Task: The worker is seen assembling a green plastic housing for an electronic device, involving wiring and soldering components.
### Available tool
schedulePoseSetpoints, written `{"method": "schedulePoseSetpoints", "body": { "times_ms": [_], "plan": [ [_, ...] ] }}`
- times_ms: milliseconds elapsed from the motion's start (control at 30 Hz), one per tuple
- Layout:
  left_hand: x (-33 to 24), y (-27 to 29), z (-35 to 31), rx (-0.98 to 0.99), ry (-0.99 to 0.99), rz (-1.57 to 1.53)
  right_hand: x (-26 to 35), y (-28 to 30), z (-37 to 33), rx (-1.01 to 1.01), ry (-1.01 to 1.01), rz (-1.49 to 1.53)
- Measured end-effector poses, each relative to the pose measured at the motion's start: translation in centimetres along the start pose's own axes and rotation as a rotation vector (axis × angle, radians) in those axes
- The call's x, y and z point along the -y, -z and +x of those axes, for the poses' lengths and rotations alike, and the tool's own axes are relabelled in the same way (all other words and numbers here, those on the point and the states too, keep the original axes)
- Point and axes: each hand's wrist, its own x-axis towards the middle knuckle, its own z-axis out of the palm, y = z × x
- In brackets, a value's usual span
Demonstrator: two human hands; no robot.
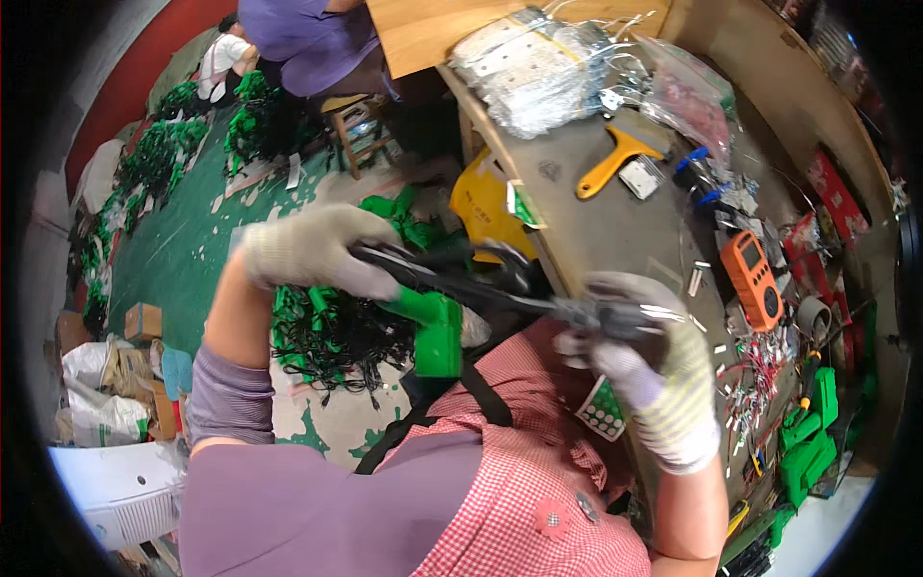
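Both my hands wear pale knitted work gloves. My left hand, over the floor side, is closed round one end of a thick black cable. Just below its thumb hangs a green plastic housing with a box-shaped body; whether the hand also holds it I cannot tell. The cable stretches across in front of me and has a loop in it. At its other end my right hand pinches the cable by a dark, blurred end piece, over the bench edge.
On the workbench lie a yellow-handled scraper, an orange multimeter, bagged parts and several green housings. Black cables with green housings are heaped on the floor. Other people sit beyond, near a wooden stool.
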Motion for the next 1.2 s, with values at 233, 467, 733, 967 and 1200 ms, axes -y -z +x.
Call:
{"method": "schedulePoseSetpoints", "body": {
  "times_ms": [233, 467, 733, 967, 1200],
  "plan": [
    [3.9, 5.9, -10.1, -0.642, 0.27, 0.107, -1.0, 8.1, -3.2, -0.123, -0.079, -0.192],
    [19.2, 2.4, -3.4, -0.355, 0.45, 0.57, -2.4, 9.3, -4.2, -0.242, -0.029, 0.054],
    [33.8, -15.0, -1.1, -0.078, 0.695, 0.828, -4.0, 12.7, -9.9, -0.416, -0.001, 0.148],
    [32.1, -9.6, 1.8, 0.107, 0.75, 0.616, -6.8, 16.1, -15.4, -0.581, 0.095, 0.233],
    [5.2, -0.7, 17.7, -1.2, -0.391, 0.486, -7.4, 13.5, -18.2, -0.819, 0.085, 0.428]
  ]
}}
